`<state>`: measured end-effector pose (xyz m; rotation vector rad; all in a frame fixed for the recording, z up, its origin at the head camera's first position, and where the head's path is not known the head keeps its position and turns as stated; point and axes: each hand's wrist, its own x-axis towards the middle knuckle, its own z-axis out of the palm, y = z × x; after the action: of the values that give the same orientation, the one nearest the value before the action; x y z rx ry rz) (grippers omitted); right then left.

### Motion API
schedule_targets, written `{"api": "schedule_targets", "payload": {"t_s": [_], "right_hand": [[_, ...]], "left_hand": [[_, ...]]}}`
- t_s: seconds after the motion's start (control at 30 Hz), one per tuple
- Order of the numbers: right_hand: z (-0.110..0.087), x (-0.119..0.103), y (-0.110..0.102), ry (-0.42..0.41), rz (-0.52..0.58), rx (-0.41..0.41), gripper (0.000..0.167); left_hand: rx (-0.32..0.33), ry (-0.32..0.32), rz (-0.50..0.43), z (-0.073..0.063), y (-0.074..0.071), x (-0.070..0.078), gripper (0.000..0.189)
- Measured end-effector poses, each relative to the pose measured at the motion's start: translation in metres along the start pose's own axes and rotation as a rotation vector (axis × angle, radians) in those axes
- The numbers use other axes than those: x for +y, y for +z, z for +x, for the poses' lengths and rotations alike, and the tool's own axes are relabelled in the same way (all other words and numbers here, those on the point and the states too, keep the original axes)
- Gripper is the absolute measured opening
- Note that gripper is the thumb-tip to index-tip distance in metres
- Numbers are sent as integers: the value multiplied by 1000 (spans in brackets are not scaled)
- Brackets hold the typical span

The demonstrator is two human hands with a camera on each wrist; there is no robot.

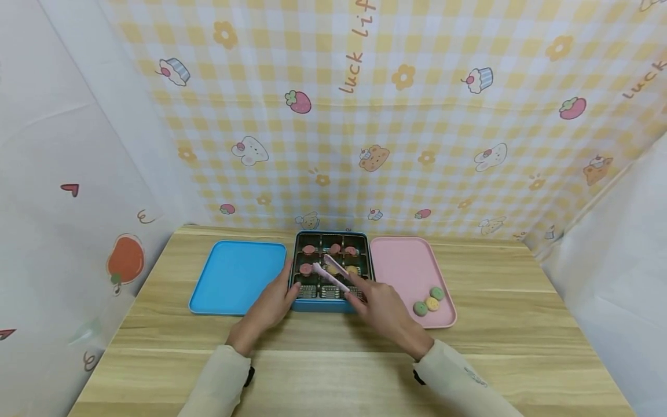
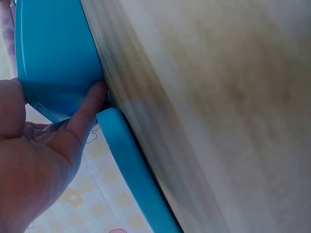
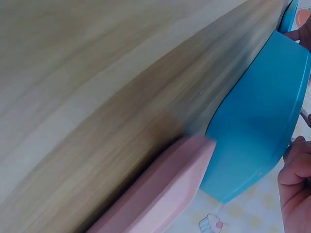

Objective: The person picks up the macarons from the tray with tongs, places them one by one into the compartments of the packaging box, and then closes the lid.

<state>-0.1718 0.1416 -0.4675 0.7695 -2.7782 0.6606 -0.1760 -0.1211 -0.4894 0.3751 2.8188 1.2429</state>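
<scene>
A blue box (image 1: 319, 305) with a dark, divided insert stands at the table's back middle. Pink round cookies (image 1: 309, 249) sit in its back row and the middle row's left compartment. Yellow cookies (image 1: 352, 270) lie in the middle row's centre and right. My right hand (image 1: 384, 308) holds pale pink tongs (image 1: 333, 278); their tips are spread over the centre compartment, near the yellow cookie there. My left hand (image 1: 272, 298) grips the box's left front corner, thumb by the rim and fingers along the side. In the left wrist view, one finger (image 2: 90, 104) touches the blue wall.
A blue tray (image 1: 239, 278) lies left of the box. To its right is a pink tray (image 1: 401, 266), with two green cookies (image 1: 420, 308) and one yellow cookie (image 1: 432, 303) near its front right corner. The front row of compartments shows ribbed bottoms. A checked cloth (image 1: 417, 116) hangs behind the table.
</scene>
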Motion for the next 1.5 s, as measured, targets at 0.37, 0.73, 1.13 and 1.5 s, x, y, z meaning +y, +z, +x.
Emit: {"api": "schedule_targets", "payload": {"t_s": [0.37, 0.73, 1.13, 1.5], "right_hand": [[-19, 27, -23, 38, -14, 49, 42], [-45, 64, -39, 25, -122, 124, 47], [-80, 92, -47, 0, -148, 146, 48], [-109, 111, -56, 25, -159, 90, 47]], "left_hand": [[-17, -31, -12, -1, 0, 1, 66], [-45, -68, -33, 1, -2, -1, 68], [-72, -105, -37, 3, -2, -1, 69], [-40, -65, -49, 3, 0, 0, 68]]}}
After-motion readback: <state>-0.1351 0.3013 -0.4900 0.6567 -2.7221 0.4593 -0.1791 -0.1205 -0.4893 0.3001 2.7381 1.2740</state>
